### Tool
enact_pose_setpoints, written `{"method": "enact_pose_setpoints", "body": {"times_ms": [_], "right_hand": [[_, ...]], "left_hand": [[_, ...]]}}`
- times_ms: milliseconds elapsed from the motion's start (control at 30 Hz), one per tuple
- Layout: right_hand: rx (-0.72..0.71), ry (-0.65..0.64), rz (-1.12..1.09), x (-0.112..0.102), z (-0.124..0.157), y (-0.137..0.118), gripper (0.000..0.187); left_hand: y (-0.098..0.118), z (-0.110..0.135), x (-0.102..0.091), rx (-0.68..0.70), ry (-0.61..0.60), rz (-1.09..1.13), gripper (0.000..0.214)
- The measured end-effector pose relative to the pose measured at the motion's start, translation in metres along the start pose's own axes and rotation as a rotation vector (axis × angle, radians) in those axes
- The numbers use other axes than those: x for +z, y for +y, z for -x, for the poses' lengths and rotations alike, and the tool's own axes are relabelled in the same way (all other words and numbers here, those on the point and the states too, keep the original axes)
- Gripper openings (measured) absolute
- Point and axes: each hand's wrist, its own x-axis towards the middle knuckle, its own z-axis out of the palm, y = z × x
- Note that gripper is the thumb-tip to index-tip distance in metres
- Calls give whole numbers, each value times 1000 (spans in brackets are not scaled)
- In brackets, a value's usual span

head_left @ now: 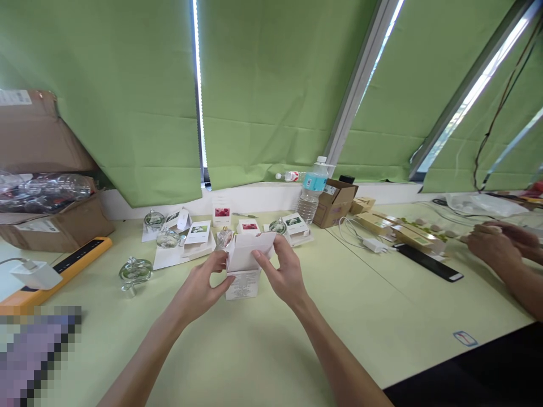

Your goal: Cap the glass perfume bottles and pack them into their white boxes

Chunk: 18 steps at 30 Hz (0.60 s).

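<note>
A small white carton point(244, 278) stands on the pale green table point(382, 316) in front of me, its top flap raised. My left hand point(202, 286) grips the carton's left side, thumb against its face. My right hand point(283, 270) pinches the raised flap from the right. Just behind the carton a clear glass bottle point(223, 237) peeks out. More small white boxes with red or green pictures point(221, 213) and round glass bottles point(134, 271) are spread across the table beyond my hands.
A plastic water bottle point(311, 191) and an open brown carton point(335, 202) stand at the back. A large cardboard box point(46, 186) sits far left, with an orange power strip point(63, 265) beside it. Another person's hands point(500, 243) work at the right, near long beige boxes point(403, 232).
</note>
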Motion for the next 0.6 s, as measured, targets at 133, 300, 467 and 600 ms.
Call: {"method": "enact_pose_setpoints", "body": {"times_ms": [133, 300, 467, 600], "right_hand": [[-24, -29, -39, 1, 0, -4, 23], [-62, -8, -31, 3, -2, -5, 24], [-41, -30, -16, 3, -2, -1, 15], [-115, 29, 67, 2, -2, -2, 16]], "left_hand": [[1, 0, 0, -3, -12, 8, 32], [1, 0, 0, -22, -7, 17, 31], [-1, 0, 1, -26, 2, 17, 30], [0, 0, 2, -19, 0, 17, 33]]}}
